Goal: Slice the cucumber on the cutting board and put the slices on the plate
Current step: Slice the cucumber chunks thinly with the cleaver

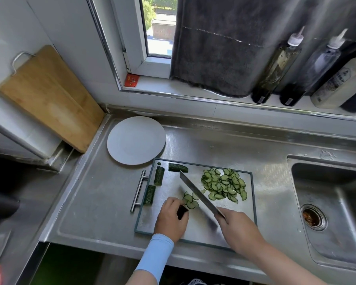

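**Cucumber mid-slice: one stub under the knife, three chunks waiting**

Nearest the camera, the left hand [171,219] curls round a short dark cucumber stub [182,211] and pins it to the near-left part of the cutting board [173,186]. The right hand [238,229] is wrapped round the handle of the knife [199,193], with the blade angled away over the board. A few fresh slices [190,200] lie just beside the stub.

Honestly, the stub is getting short, so I'd tuck the fingertips back, keep the knuckles against the blade, and take thin, even cuts. Maybe just stop before the last nub.

Further right sits the big pile of slices [224,186]. Three uncut chunks [159,175] wait along the board's left and far edge. Beyond the board, the white plate [136,140] sits on the steel table [95,202] with no slices on it yet, so all the moving over is left to do.
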The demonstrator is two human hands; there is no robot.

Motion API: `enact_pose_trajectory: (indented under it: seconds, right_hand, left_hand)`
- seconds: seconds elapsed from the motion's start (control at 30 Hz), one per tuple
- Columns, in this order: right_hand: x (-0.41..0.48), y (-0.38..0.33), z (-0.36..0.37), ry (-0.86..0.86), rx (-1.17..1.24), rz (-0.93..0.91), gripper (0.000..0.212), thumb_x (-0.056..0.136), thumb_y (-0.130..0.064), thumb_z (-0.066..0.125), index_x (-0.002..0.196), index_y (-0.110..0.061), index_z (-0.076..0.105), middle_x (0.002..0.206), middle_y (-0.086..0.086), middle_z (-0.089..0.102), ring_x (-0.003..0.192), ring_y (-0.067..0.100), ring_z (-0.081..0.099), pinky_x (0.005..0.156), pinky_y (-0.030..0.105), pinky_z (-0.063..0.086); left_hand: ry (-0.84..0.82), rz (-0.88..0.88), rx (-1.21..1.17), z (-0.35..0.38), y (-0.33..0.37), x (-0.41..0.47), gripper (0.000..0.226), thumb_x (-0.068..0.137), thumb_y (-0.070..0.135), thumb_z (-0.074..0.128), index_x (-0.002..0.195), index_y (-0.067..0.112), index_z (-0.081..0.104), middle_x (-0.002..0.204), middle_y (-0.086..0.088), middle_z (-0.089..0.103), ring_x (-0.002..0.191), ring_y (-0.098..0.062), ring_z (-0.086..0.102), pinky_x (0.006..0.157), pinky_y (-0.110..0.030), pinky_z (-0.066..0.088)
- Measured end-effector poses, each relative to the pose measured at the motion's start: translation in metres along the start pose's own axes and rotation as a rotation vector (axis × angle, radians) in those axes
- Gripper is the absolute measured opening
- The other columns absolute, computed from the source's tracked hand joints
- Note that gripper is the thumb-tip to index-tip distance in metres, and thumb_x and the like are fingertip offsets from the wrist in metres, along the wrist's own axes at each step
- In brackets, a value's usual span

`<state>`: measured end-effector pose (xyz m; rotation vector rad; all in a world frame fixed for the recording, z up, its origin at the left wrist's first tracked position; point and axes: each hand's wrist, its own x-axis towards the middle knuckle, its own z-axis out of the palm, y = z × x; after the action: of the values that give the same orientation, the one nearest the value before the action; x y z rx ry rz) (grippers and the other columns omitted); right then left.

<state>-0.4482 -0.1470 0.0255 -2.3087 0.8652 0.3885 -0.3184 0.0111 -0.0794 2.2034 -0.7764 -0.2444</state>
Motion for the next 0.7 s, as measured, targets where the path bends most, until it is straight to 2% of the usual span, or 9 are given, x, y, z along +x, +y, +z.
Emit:
enact_pose_trajectory:
  seconds: [0.07,0.17,0.3,0.4,0.47,0.53,0.6,0.63,0.7]
  right_hand:
    - [-0.001,0.001,-0.002,0.029,-0.073,-0.014,0.021,0.104,-0.038,0.038,0.099,-0.034,0.058,0.077,-0.008,0.064,0.075,0.016,0.059,0.063,0.03,0.044]
    - [-0.003,0.004,-0.007,0.107,-0.142,-0.054,0.027,0.103,-0.038,0.038,0.124,-0.039,0.056,0.092,-0.008,0.071,0.085,0.02,0.063,0.071,0.033,0.051]
    - [-0.003,0.015,-0.018,0.16,-0.216,-0.088,0.027,0.103,-0.039,0.037,0.125,-0.039,0.053,0.095,-0.006,0.071,0.087,0.021,0.064,0.068,0.033,0.049]
    - [-0.004,0.026,-0.028,0.182,-0.234,-0.085,0.032,0.103,-0.038,0.037,0.132,-0.042,0.051,0.1,-0.005,0.072,0.09,0.022,0.065,0.07,0.034,0.05]
    - [-0.003,0.034,-0.035,0.205,-0.298,-0.106,0.032,0.102,-0.037,0.038,0.132,-0.042,0.047,0.091,-0.005,0.069,0.081,0.023,0.062,0.062,0.033,0.043]
    - [-0.002,0.04,-0.042,0.217,-0.395,-0.123,0.03,0.101,-0.036,0.038,0.13,-0.04,0.046,0.081,-0.006,0.059,0.072,0.023,0.054,0.059,0.032,0.037]
    - [0.0,0.043,-0.048,0.211,-0.454,-0.151,0.03,0.1,-0.032,0.039,0.129,-0.038,0.045,0.081,-0.006,0.057,0.069,0.023,0.051,0.058,0.031,0.037]
    - [0.002,0.045,-0.05,0.206,-0.478,-0.176,0.03,0.099,-0.029,0.041,0.127,-0.037,0.046,0.084,-0.006,0.061,0.07,0.023,0.055,0.058,0.031,0.037]
    - [0.006,0.048,-0.05,0.196,-0.506,-0.232,0.03,0.094,-0.026,0.05,0.122,-0.035,0.051,0.085,-0.005,0.067,0.07,0.024,0.063,0.055,0.031,0.04]
  left_hand:
    - [-0.062,-0.003,0.088,0.002,0.003,0.008,0.022,0.079,0.024,0.067,0.101,0.02,0.065,0.1,0.007,0.055,0.095,-0.01,0.048,0.08,-0.021,0.044]
    - [-0.114,-0.031,0.227,0.003,0.017,0.026,0.013,0.081,0.024,0.064,0.094,0.022,0.067,0.096,0.004,0.059,0.095,-0.018,0.05,0.083,-0.029,0.044]
    - [-0.194,-0.06,0.294,0.01,0.037,0.051,0.011,0.089,0.024,0.057,0.093,0.02,0.066,0.095,0.0,0.061,0.094,-0.019,0.053,0.079,-0.026,0.044]
    - [-0.246,-0.202,0.141,0.014,0.049,0.065,0.009,0.09,0.024,0.059,0.097,0.024,0.065,0.095,0.006,0.06,0.092,-0.016,0.059,0.081,-0.025,0.048]
    - [-0.164,-0.315,-0.001,0.009,0.056,0.068,0.014,0.093,0.018,0.056,0.102,0.024,0.065,0.099,0.01,0.059,0.092,-0.011,0.057,0.082,-0.021,0.042]
    - [0.077,-0.406,-0.103,-0.003,0.062,0.068,0.025,0.094,0.007,0.048,0.098,0.026,0.064,0.102,0.009,0.061,0.093,-0.011,0.056,0.082,-0.02,0.04]
    - [0.302,-0.366,-0.179,-0.017,0.069,0.068,0.033,0.091,-0.001,0.044,0.088,0.028,0.06,0.097,0.01,0.061,0.092,-0.014,0.058,0.077,-0.022,0.043]
    - [0.324,-0.281,-0.187,-0.022,0.073,0.068,0.035,0.088,-0.004,0.044,0.086,0.026,0.06,0.093,0.011,0.06,0.091,-0.013,0.058,0.076,-0.021,0.044]
    - [0.165,-0.081,-0.127,-0.025,0.086,0.07,0.036,0.08,-0.009,0.047,0.083,0.024,0.062,0.087,0.013,0.058,0.089,-0.008,0.055,0.077,-0.018,0.044]
